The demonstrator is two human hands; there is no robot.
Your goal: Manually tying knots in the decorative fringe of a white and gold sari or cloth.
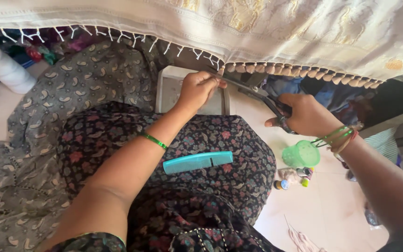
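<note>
A fringed cloth point(276, 32) hangs across the top of the frame, its tasselled edge running from upper left down to the right. Just below that edge, at upper centre, the left hand point(197, 89) pinches the fringe; to its right the right hand point(306, 115) holds scissors point(257, 93), whose blades reach up-left to the fringe beside the left hand's fingers point(215, 84). A comb point(198, 162) lies on the lap at centre frame, below both hands. A thread cone point(5, 69) lies on the floor at upper left. A small cup point(301, 154) stands on the floor right of the lap, below the right hand, with small thread spools point(281, 185) just below it.
</note>
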